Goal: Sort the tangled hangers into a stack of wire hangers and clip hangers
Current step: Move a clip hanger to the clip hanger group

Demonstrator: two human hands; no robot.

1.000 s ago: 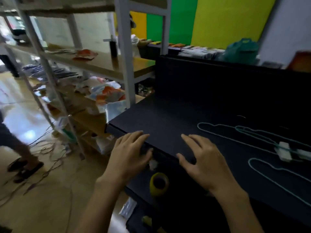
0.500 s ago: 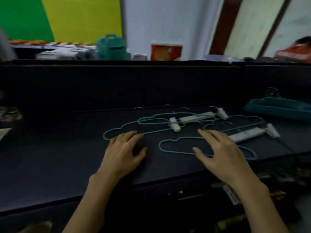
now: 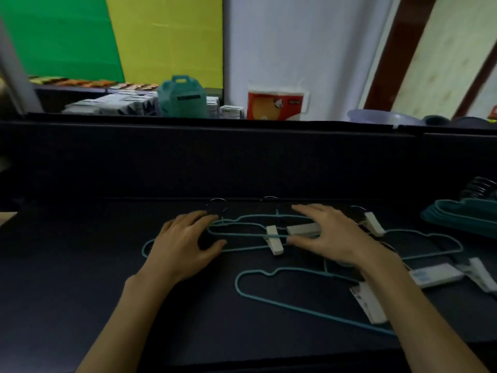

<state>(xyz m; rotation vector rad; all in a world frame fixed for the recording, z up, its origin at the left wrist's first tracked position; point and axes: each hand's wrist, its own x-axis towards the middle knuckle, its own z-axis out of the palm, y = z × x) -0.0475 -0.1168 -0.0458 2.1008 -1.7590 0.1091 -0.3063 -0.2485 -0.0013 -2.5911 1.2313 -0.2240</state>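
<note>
Tangle: teal wire hangers (image 3: 269, 293) and white clip hangers (image 3: 302, 229) are lying interlocked at the desk (image 3: 80, 265) centre, running on toward 3 o'clock.
Wire stack: a pile of teal hangers (image 3: 457, 216) is sitting at 2 o'clock, well apart from the tangle; judged as the wire stack already begun.
Clip stack: none is showing as a formed pile; loose clips (image 3: 369, 305) and a flat white piece (image 3: 433, 274) are lying at 4 o'clock, still crossed by wire.
Left hand (image 3: 183, 246): grip is spread, fingers resting flat on the 9 o'clock end of the tangle, nothing pinched.
Right hand (image 3: 333, 235): grip is spread, fingers straight over the central clip hanger, thumb just beside its near edge; not closing on it yet.
Progress: judged early to middling; several hangers are remaining unsorted.
Remaining: separating the central pair, then the near wire hanger and the 4 o'clock clips.
Dark items (image 3: 481, 187): at 2 o'clock behind the pile, too dim to identify.
</note>
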